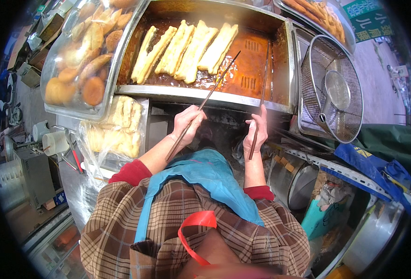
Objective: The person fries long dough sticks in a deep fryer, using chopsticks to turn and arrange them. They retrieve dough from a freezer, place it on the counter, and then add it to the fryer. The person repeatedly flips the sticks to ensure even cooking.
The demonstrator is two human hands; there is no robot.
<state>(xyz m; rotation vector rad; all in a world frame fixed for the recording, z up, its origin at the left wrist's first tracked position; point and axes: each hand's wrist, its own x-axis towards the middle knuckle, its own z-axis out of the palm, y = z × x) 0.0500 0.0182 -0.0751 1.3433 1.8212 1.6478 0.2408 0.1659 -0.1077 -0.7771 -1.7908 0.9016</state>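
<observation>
My left hand (188, 122) grips one long dark cooking chopstick (210, 91), which slants up over the fryer's front rim. A second long chopstick (264, 78) is in my right hand (256, 130), its far end over the right side of the oil. Several pale golden fried dough sticks (195, 52) lie side by side in the rectangular metal fryer (205, 93), left of the chopstick tips. Brown oil (249, 66) shows at their right, with slotted openings beneath it. Neither chopstick plainly touches the dough.
At the left stands a clear plastic container (76, 66) of fried pastries. Pale dough pieces (121, 122) lie in plastic below it. A wire-mesh basket (331, 87) holding a small strainer (337, 90) stands right of the fryer. Another container (317, 17) of fried dough sits behind.
</observation>
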